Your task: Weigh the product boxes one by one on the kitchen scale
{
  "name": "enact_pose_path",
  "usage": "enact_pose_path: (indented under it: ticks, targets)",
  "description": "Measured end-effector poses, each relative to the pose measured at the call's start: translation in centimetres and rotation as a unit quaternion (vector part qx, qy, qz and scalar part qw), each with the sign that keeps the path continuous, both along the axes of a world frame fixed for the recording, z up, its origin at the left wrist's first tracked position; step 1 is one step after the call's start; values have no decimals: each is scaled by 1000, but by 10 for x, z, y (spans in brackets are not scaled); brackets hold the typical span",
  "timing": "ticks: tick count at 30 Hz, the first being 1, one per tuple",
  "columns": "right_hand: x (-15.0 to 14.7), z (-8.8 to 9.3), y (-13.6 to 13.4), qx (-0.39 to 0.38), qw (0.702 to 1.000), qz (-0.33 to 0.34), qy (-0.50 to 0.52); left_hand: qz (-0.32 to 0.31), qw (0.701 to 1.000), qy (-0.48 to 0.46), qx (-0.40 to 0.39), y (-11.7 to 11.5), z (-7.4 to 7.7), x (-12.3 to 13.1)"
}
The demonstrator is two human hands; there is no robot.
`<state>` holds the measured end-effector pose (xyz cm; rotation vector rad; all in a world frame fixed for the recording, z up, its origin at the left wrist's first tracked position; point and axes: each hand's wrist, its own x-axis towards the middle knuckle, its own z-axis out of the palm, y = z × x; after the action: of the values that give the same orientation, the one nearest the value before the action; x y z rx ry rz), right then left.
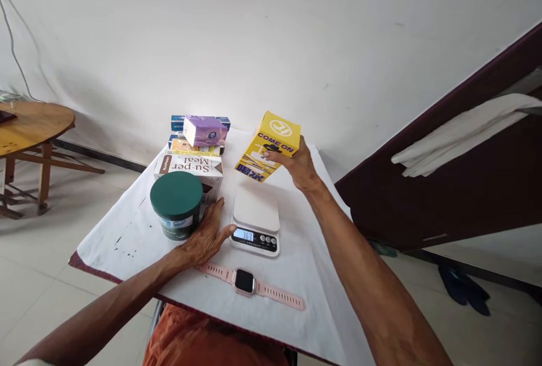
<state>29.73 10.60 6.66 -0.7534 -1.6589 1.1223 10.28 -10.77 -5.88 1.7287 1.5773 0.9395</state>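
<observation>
My right hand (298,165) grips a yellow carton (271,143) printed "COME ON", holding it tilted in the air above the far side of a white digital scale (256,210). The scale's lit display reads 363. Flat on the table, my left hand (206,236) has its fingers stretched out, the thumb at the scale's left edge by the display. Just left of that hand is a tub with a green lid (176,195). In front of the scale lies a smartwatch (244,280) with a pink strap, its screen dark.
Behind the tub stand a white "Su-per Meal" box (190,164), a purple tissue pack (206,131) and other small boxes, on a table with a white cloth (127,236). A wall rises behind. A round wooden table (38,120) is at left, a white towel (457,129) at right.
</observation>
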Motion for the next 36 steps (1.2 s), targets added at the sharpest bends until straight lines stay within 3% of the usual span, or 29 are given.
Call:
enact_pose_path:
  ticks: [4,8,12,16,22,26,29,31,33,36]
  targets:
    - [32,17,-46,-17,999,41,-22,-5,999,-4,36,2,4,-1]
    - [48,6,-73,-46,997,31,-46,-5,999,-6,46,4,6,-2]
    - [50,-11,-79,-43,996,6,-78,-3,998,0,57,5,2,-3]
    - [45,-14,-81,-31,995,0,-98,0,998,1,55,5,-2,-3]
    - [56,-14,-90,-118,988,54,-81,-3,999,0,45,4,1,-2]
    - [81,-48,-92,-163,987,-3,7,-2,999,2,42,3,2,-2]
    - [97,-89,-95,-205,966,-122,96,-4,999,9,47,4,1,-2]
    - [102,-112,-99,-190,953,-211,105,-6,998,15,55,4,-2,-2]
    - [102,-125,-103,-162,952,-243,85,-6,998,19,64,4,-5,-3]
    - [100,-129,-107,-142,959,-241,48,-2,997,24,74,3,-7,-3]
